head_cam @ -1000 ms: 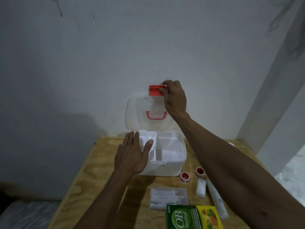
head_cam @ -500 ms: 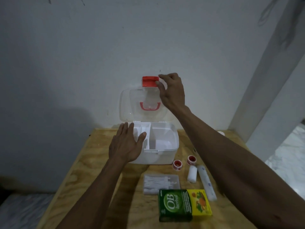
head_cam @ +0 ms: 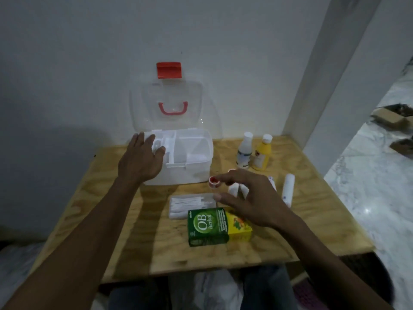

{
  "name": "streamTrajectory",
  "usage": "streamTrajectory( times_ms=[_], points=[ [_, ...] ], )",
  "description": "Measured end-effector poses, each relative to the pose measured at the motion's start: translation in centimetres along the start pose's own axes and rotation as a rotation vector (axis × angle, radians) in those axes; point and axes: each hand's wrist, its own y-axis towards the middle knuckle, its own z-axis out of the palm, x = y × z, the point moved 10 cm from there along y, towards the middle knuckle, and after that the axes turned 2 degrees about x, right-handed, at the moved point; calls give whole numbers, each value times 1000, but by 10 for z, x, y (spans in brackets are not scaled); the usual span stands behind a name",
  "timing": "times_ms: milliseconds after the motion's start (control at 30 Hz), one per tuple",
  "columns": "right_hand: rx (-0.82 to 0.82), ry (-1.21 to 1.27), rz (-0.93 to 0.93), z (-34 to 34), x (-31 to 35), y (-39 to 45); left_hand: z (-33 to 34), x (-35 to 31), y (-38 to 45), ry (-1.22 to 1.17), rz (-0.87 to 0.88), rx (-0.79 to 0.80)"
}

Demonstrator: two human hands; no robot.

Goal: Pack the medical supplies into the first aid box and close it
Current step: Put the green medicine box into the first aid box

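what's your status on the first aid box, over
Left hand open, resting on first aid box. Right hand open, empty, above supplies. Lid up, box unpacked. Nothing blocking.

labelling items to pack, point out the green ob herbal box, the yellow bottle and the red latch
green OB herbal box (head_cam: 207, 227), head view, on its green top face.
yellow bottle (head_cam: 261, 156), head view, on its yellow body.
red latch (head_cam: 169, 70), head view, on its middle, atop the open lid.

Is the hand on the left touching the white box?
Touching. In the head view, the left hand lies flat against the near left corner of the open first aid box, with its fingers over the rim and no gap showing.
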Motion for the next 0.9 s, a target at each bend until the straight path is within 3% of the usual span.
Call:
streamTrajectory(
  times_ms=[533,900],
  points=[
    [244,25,-12,35,-19,-42,-1,-5,-1,4,45,22],
    [182,71,-21,26,-11,-33,0,-2,0,-7,39,30]
  ],
)
